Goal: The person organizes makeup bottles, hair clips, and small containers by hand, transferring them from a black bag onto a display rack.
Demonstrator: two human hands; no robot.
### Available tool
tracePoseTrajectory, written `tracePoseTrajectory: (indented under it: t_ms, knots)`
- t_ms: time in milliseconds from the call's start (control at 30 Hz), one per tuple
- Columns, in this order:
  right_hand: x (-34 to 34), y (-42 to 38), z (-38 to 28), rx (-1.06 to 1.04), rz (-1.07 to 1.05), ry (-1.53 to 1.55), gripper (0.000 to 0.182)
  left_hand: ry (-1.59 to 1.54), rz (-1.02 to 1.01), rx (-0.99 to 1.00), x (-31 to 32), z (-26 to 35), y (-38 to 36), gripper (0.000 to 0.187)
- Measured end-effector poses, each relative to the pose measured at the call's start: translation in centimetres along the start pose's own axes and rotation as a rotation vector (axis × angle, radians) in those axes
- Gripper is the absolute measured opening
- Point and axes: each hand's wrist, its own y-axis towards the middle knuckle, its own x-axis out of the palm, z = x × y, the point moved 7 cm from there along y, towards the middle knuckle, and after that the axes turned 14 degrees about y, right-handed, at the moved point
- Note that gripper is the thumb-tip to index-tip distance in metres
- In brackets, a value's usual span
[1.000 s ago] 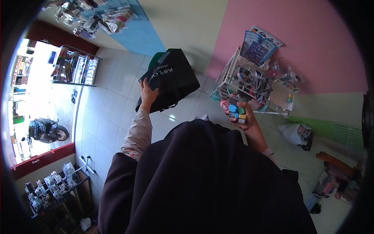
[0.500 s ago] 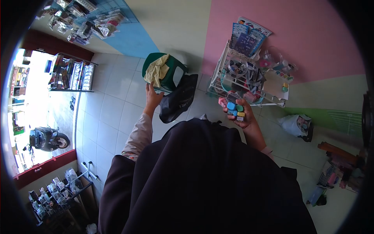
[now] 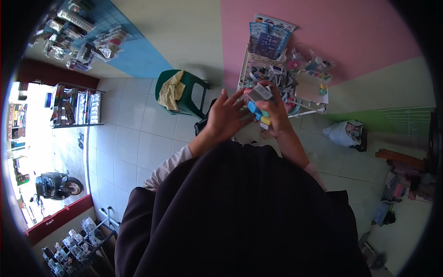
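Several small coloured blocks or bottles (image 3: 254, 111), blue, green, yellow and pink, with a grey piece among them, are held in my right hand (image 3: 277, 113), its fingers wrapped round them. My left hand (image 3: 225, 117) is just left of them, fingers spread and nothing seen in it; whether its fingertips touch the bundle I cannot tell. Beyond my hands stands a white wire rack (image 3: 242, 69) with booklets (image 3: 270, 44), tubs and packets. A green stool (image 3: 188, 94) with a yellow cloth (image 3: 171, 91) on it is at the upper left of my hands.
A black bag (image 3: 201, 125) lies partly behind my left arm. To the right, a white plastic bag (image 3: 339, 134) rests on the floor. Display racks (image 3: 76, 108) stand at the left by the bright doorway, with a motorbike (image 3: 57, 185) outside.
My left hand has moved from beside the yellow cloth on the stool to the bundle in my right hand. My right hand has risen slightly. The camera view has shifted.
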Motion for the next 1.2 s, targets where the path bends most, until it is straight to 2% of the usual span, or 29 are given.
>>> tracePoseTrajectory:
  t_ms: [33, 67, 133, 300, 367, 533, 700, 767, 800, 833, 867, 967, 1067, 1133, 1200]
  knots:
    - [0.4, 0.6, -0.4, -0.245, -0.107, -0.23, 0.05, -0.087, -0.058, -0.062, 1.7, -0.8, 0.5, 0.065]
    - [1.5, 0.1, -1.8, -0.351, -0.104, -0.664, 0.05, -0.149, -0.158, -0.024, 3.1, -1.1, 1.1, 0.062]
    - [4.5, -1.8, -3.2, -0.768, -0.161, -1.23, 0.048, -0.179, -0.028, -0.032, 3.0, -1.8, 2.4, 0.054]
    - [3.7, -4.2, -4.7, -0.755, 0.005, -1.459, 0.04, -0.185, -0.176, 0.068, 5.9, -3.3, 4.2, 0.048]
    - [2.0, -4.8, -5.2, -0.776, 0.07, -1.48, 0.038, -0.259, -0.232, 0.012, 6.9, -4.9, 4.5, 0.043]
    - [-2.2, -5.2, -7.0, -0.846, 0.165, -1.426, 0.036, -0.265, -0.112, -0.079, 8.3, -8.4, 7.1, 0.04]
    - [-4.2, -6.0, -9.4, -0.888, 0.125, -1.288, 0.03, -0.385, -0.127, -0.132, 9.1, -11.1, 9.6, 0.039]
    - [-5.0, -6.3, -10.3, -0.923, 0.093, -1.211, 0.028, -0.451, -0.227, -0.108, 10.1, -11.4, 10.2, 0.039]
    - [-5.6, -6.3, -10.7, -0.916, 0.103, -1.145, 0.027, -0.483, -0.276, -0.095, 10.7, -11.5, 10.3, 0.039]
    - [-6.3, -6.4, -10.9, -0.908, 0.113, -1.079, 0.026, -0.485, -0.181, -0.129, 10.5, -12.3, 10.6, 0.04]
    - [-7.1, -6.4, -11.1, -0.9, 0.122, -1.013, 0.025, -0.502, -0.199, -0.12, 10.6, -12.7, 10.9, 0.041]
    - [-9.9, -6.2, -11.0, -0.755, 0.152, -0.723, 0.022, -0.532, -0.198, -0.114, 10.8, -13.8, 12.0, 0.041]
    - [-10.7, -6.9, -13.3, -0.94, 0.192, -0.479, 0.02, -0.55, -0.105, -0.151, 11.1, -14.5, 12.8, 0.039]
    - [-14.4, -5.9, -15.0, -0.827, 0.392, -0.534, 0.024, -0.612, -0.063, -0.182, 11.3, -14.8, 13.0, 0.037]
    - [-17.6, -3.7, -17.4, -0.724, 0.495, -0.527, 0.026, -0.669, -0.079, -0.202, 11.2, -14.8, 13.0, 0.035]
